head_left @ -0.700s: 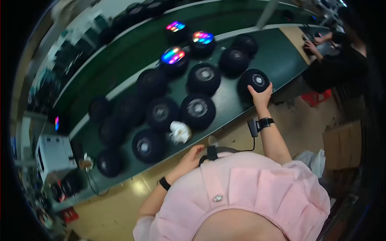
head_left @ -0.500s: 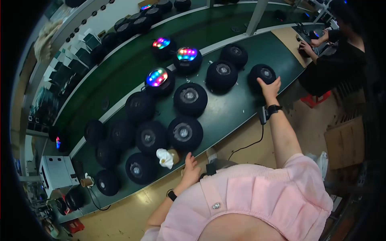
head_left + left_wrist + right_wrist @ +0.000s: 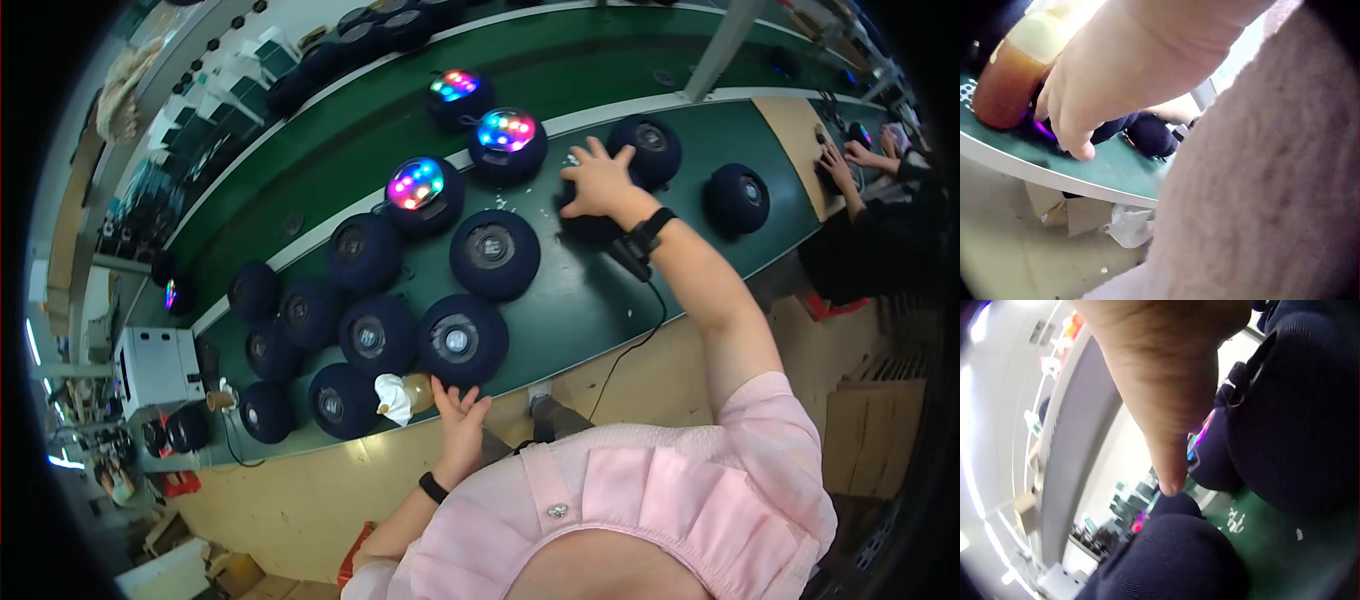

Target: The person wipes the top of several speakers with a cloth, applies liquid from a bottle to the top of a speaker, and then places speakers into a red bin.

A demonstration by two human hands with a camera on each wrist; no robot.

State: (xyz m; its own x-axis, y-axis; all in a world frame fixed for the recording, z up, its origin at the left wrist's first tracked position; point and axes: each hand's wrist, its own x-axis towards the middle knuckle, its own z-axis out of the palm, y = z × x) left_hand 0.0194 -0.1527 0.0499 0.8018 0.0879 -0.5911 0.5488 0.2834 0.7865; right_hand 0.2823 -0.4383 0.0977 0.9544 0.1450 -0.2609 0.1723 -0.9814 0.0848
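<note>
My right hand [image 3: 605, 185] reaches over a dark fabric-covered round speaker [image 3: 588, 224], its fingers spread across the top and hiding most of it. In the right wrist view, the thumb [image 3: 1172, 469] points down between large dark speakers [image 3: 1297, 425]. My left hand [image 3: 462, 425] lies at the table's front edge, fingers loosely extended. Its fingertips are right at the lower rim of another round speaker [image 3: 462, 338]. Beside them stands an amber bottle [image 3: 1010, 84] with white tissue [image 3: 393, 398] at its top. Neither hand shows a grip on anything.
Several dark speakers [image 3: 495, 254] crowd the green table [image 3: 560, 320]. Three show lit coloured panels [image 3: 507, 130]. One speaker [image 3: 737, 198] stands alone at right, near another person's hands [image 3: 840, 170]. A white box-shaped machine [image 3: 160, 365] stands at left.
My right hand has left the speaker at the far right and moved left over another one. My left hand has come up to the front speaker's rim. The head view has shifted.
</note>
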